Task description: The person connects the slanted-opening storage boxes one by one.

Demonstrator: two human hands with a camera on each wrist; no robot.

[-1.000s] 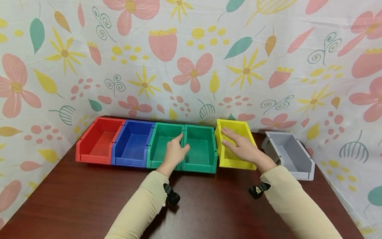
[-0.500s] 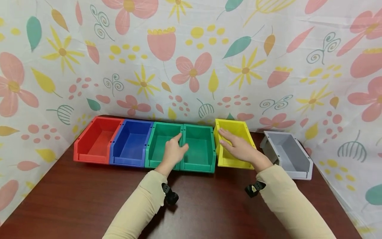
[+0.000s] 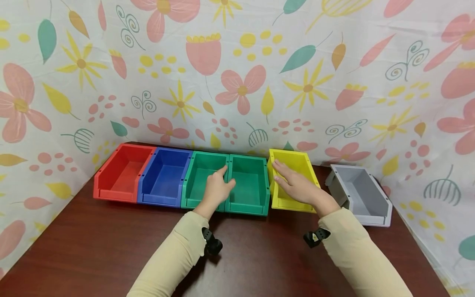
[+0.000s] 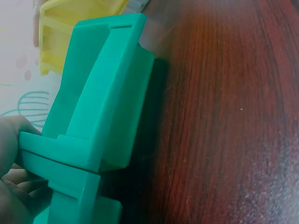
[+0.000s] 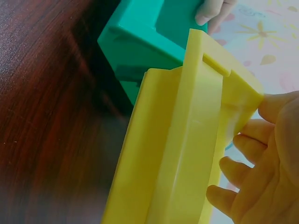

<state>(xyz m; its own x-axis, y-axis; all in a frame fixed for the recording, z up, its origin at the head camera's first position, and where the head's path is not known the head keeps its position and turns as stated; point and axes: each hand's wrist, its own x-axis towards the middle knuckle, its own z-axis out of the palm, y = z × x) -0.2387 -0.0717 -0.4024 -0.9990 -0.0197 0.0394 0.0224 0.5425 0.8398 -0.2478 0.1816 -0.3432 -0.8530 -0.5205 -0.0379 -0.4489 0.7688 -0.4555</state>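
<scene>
My left hand (image 3: 217, 187) straddles the touching side walls of two green bins. Its thumb is over the right green bin (image 3: 246, 185) and its fingers reach into the left green bin (image 3: 202, 177), pinching the paired rims, as the left wrist view also shows. My right hand (image 3: 300, 185) lies over the yellow bin (image 3: 293, 159). Its fingers are extended, fingertips by that bin's left wall. In the right wrist view the thumb touches the yellow rim and the other fingers are loosely bent, holding nothing. A narrow gap separates the yellow bin from the right green one.
A blue bin (image 3: 165, 177) adjoins the left green bin, with a red bin (image 3: 124, 177) beyond it. Apart at the right stands a slightly turned grey bin (image 3: 361, 192). All are on a dark wooden table (image 3: 256, 255) against a flower-patterned cloth (image 3: 237, 49).
The right hand has shifted slightly left over the yellow bin. The left hand keeps its place on the green bins, and the bins look unmoved.
</scene>
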